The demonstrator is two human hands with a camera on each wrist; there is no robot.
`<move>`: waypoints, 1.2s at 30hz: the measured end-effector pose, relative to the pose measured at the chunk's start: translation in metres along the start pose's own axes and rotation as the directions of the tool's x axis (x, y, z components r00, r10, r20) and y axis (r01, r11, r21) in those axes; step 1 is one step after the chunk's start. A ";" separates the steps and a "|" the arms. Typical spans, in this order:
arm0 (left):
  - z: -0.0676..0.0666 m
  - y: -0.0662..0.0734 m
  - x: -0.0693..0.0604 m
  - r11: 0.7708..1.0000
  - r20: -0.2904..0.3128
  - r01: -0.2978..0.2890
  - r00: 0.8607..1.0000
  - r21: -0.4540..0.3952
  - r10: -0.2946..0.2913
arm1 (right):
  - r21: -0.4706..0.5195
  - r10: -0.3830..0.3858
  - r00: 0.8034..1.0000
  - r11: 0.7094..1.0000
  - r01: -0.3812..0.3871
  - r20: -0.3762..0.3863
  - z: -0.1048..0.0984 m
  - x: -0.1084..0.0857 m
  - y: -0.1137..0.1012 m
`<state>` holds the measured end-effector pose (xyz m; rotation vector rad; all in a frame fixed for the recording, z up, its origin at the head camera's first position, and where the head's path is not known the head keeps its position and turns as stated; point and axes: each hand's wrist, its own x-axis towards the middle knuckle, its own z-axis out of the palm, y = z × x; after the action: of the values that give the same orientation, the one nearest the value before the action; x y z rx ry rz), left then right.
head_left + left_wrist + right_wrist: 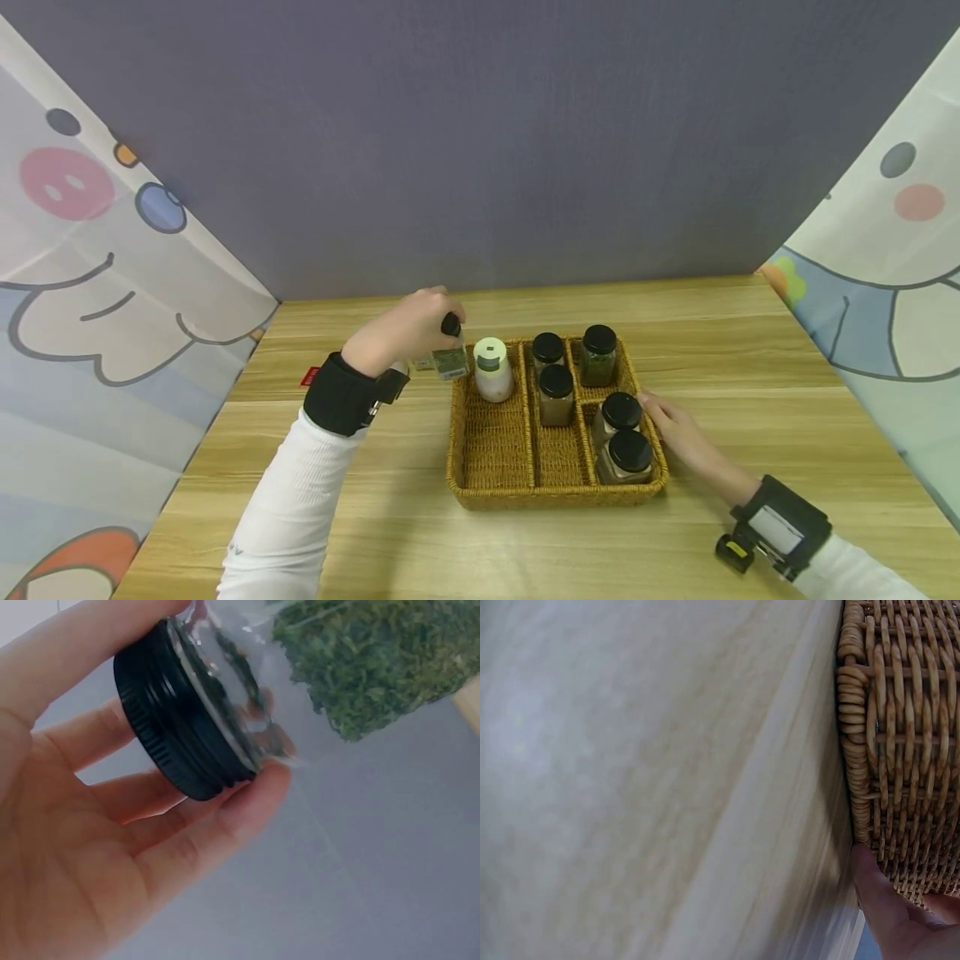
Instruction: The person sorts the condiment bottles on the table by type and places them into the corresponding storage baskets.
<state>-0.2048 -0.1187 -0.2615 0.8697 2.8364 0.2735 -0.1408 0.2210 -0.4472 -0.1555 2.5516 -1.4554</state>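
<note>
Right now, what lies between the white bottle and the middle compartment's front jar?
In the head view, a woven divider of the basket runs between bottle and jar; no container stands there.

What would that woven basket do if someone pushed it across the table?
The woven basket would probably slide rather than tip, being broad and low. Its tightly woven sides hold their shape, so it looks fairly stiff. The black-lidded jars in its middle compartment have bare floor near them, so they might slide.
</note>
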 end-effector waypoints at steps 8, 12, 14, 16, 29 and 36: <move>-0.005 0.010 0.006 1.000 0.001 -0.030 1.000 0.002 0.030 | 0.000 -0.001 1.000 1.000 0.001 0.003 0.000 0.000 0.001; -0.009 0.015 0.009 0.999 -0.001 -0.043 0.999 0.021 0.043 | -0.003 -0.007 1.000 1.000 0.007 0.003 0.001 0.001 0.002; -0.011 0.017 0.010 0.998 -0.001 -0.050 0.999 0.033 0.050 | -0.004 -0.008 1.000 1.000 0.008 0.002 0.001 0.001 0.002; -0.012 0.020 0.012 0.998 0.009 -0.051 0.999 0.040 0.050 | -0.005 -0.008 1.000 1.000 0.008 0.000 0.001 0.002 0.002; -0.011 0.041 0.031 0.998 0.048 -0.066 0.997 0.024 0.065 | -0.017 0.006 1.000 1.000 -0.006 -0.002 0.001 0.003 -0.002; -0.006 0.056 0.041 0.991 0.047 -0.130 0.991 0.020 0.129 | -0.014 0.004 1.000 1.000 -0.004 -0.004 0.000 0.002 -0.002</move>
<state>-0.2097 -0.0503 -0.2475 1.0530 2.7511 0.2345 -0.1424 0.2195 -0.4462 -0.1500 2.5637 -1.4385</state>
